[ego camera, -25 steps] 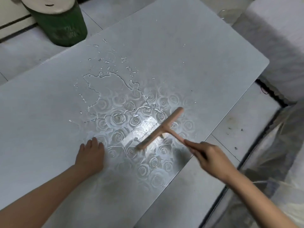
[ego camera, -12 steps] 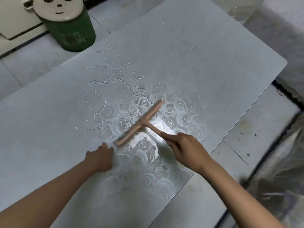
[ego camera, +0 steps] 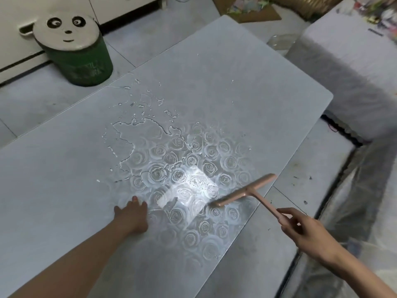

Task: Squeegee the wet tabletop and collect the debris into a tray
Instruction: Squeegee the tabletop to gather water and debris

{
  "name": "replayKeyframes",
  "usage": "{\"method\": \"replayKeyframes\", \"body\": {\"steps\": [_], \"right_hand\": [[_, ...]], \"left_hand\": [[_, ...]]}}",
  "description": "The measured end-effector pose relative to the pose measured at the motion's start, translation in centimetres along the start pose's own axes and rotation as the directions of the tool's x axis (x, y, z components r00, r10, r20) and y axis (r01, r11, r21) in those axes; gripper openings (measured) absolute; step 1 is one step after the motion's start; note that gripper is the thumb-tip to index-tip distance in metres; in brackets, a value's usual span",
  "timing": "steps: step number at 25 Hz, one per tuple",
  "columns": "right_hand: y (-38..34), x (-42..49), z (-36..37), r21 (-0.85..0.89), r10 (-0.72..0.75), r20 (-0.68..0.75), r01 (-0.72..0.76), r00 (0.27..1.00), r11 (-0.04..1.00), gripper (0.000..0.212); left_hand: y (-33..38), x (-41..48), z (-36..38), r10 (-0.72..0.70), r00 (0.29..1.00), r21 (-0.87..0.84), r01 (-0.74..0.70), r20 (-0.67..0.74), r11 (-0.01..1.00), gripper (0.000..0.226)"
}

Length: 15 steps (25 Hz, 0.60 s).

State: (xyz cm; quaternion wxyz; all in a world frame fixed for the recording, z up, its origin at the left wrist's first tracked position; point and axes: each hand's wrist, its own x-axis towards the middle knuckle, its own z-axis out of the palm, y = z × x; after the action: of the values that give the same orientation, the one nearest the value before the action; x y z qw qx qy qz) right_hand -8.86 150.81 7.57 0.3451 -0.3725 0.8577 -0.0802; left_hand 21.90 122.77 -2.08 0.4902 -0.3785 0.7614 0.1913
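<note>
Pulled back across the wet patch, the squeegee now sits at the bench's near right edge, well apart from the left hand, where half a second ago its blade lay in the middle of the water just beside that hand. The pink blade head touches the surface at a slant, one end near the rim, the other pointing toward the bright glare on the rose-patterned top. Its handle runs off over the edge to the right hand, which grips the handle's end with thumb on top and fingers curled beneath.

The left hand rests palm down on the bench with its fingers straight and slightly spread, holding nothing, in much the same spot as before.

A puddle with a ragged outline spreads across the middle of the bench, with scattered droplets beyond its far edge. A few small white specks lie on the surface near the water.

On the floor past the far left side stands a green bucket closed by a round panda-face lid; what it contains is hidden. At the top of the view an open cardboard box holds a jumble of coloured paper scraps, too blurred to tell further. A cloth-covered piece of furniture stands off the bench's right end, and dark crumbs dot the floor tiles beside the squeegee.
</note>
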Motion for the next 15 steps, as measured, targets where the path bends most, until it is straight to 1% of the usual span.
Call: {"method": "replayKeyframes", "body": {"steps": [2, 4, 5, 6, 7, 8, 9, 10, 12, 14, 15], "right_hand": [[1.0, 0.3, -0.5, 0.009, 0.025, -0.021, -0.025, 0.999, 1.000, 0.021], [2.0, 2.5, -1.6, -0.012, 0.042, -0.034, -0.042, 0.999, 0.999, 0.022], [2.2, 4.3, -2.3, -0.028, 0.021, -0.037, -0.022, 0.999, 0.999, 0.024], [1.7, 6.7, -2.7, -0.052, -0.049, -0.028, 0.047, 0.998, 0.998, 0.025], [0.3, 9.1, -2.8, -0.062, -0.147, 0.003, 0.147, 0.989, 0.987, 0.026], [-1.9, 12.2, -2.8, -0.056, -0.269, 0.063, 0.272, 0.961, 0.961, 0.026], [-4.3, 14.7, -2.9, -0.049, -0.378, 0.139, 0.387, 0.916, 0.921, 0.025], [-6.6, 16.5, -2.8, -0.052, -0.444, 0.210, 0.463, 0.871, 0.885, 0.024], [-9.1, 18.9, -4.1, -0.130, -0.530, 0.299, 0.584, 0.794, 0.801, 0.026], [-7.0, 20.3, -9.1, -0.175, -0.544, 0.279, 0.599, 0.791, 0.781, 0.027], [-4.8, 20.6, -12.1, -0.211, -0.515, 0.282, 0.576, 0.810, 0.790, 0.028]], "left_hand": [[-0.5, -0.4, -0.3, 0.006, 1.000, 0.014, -0.006, 0.014, 1.000, 0.072], [-0.9, -0.2, -0.7, 0.003, 0.999, 0.035, -0.005, 0.049, 0.999, 0.071], [-0.8, 0.1, -0.8, -0.008, 0.998, 0.034, 0.006, 0.063, 0.999, 0.071], [-0.4, 0.3, -0.9, -0.032, 0.997, 0.038, 0.029, 0.071, 0.999, 0.068], [0.0, 0.4, -1.2, -0.052, 0.996, 0.039, 0.049, 0.075, 0.998, 0.065], [0.6, 0.8, -1.6, -0.087, 0.993, 0.011, 0.086, 0.080, 0.996, 0.060], [1.5, 1.0, -2.4, -0.123, 0.988, -0.017, 0.125, 0.095, 0.992, 0.056], [2.5, 0.9, -3.0, -0.158, 0.982, -0.038, 0.162, 0.100, 0.986, 0.053], [4.2, 0.5, -4.3, -0.237, 0.971, -0.092, 0.239, 0.030, 0.967, 0.048], [5.8, 0.3, -5.4, -0.280, 0.957, -0.146, 0.266, -0.080, 0.953, 0.045], [6.6, -0.2, -5.6, -0.297, 0.944, -0.162, 0.274, -0.142, 0.948, 0.044]]}}
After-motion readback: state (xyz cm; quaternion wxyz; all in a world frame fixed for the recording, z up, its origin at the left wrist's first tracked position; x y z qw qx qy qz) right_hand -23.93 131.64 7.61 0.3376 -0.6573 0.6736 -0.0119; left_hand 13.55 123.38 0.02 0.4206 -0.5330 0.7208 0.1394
